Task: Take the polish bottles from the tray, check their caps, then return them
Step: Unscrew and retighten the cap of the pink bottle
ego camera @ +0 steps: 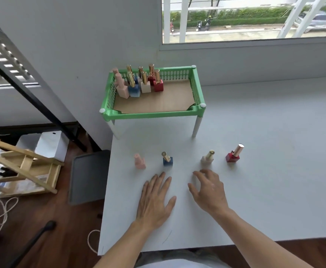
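Head view is showing a white table (255,171) filling most of the scene, with a window running along the wall behind it. Standing at the far left of the table is a green tray (152,113) raised on white legs, its floor lined with a tan sheet, and a cluster of polish bottles (139,82) is crowding its back left corner, all upright with their caps on. Both forearms are reaching in from the near edge. The left hand (155,200) is lying flat, palm down on the table with fingers spread and holding nothing. The right hand (209,190) is hovering or resting just beside it, fingers loosely curled and apart, gripping nothing; whether its fingertips are touching the table cannot be told. Beyond the hands, four bottles are standing in a row on the table, well apart from one another: a pink bottle (139,161) with a pink cap on the left, a blue bottle (167,159) with a gold cap, a beige bottle (207,158) with a gold cap just beyond the right hand's fingertips, and a red bottle (233,154) with a rose-gold cap at the right.
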`<state>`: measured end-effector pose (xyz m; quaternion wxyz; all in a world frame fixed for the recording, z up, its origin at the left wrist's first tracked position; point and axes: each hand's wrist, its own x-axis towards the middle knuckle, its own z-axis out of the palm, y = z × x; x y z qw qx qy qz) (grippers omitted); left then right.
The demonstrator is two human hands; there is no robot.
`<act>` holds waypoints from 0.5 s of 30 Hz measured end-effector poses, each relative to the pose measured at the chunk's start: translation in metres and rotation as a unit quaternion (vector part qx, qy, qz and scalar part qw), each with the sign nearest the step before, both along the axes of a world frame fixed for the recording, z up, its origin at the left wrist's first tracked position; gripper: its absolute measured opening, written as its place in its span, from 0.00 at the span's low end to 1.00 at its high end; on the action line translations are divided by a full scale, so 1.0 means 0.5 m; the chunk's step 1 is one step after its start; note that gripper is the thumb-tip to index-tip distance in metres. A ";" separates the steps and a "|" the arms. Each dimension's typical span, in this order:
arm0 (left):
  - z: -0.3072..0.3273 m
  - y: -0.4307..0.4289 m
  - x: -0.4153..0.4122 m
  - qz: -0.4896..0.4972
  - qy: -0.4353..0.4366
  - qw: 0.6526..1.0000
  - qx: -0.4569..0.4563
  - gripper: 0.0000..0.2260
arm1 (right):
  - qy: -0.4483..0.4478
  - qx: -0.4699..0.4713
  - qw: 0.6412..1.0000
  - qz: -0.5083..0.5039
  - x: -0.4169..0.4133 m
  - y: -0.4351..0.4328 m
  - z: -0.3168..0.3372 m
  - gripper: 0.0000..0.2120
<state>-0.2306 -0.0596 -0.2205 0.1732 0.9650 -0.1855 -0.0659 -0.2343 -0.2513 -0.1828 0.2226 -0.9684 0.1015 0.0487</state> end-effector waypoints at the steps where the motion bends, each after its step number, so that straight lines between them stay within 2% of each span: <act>1: 0.000 0.008 0.000 0.002 -0.002 1.000 0.000 0.29 | 0.001 -0.002 1.000 0.006 0.002 0.009 -0.001 0.21; 15: -0.006 0.147 -0.008 0.090 -0.001 0.996 0.012 0.28 | -0.018 0.067 0.994 0.087 0.061 0.165 0.000 0.20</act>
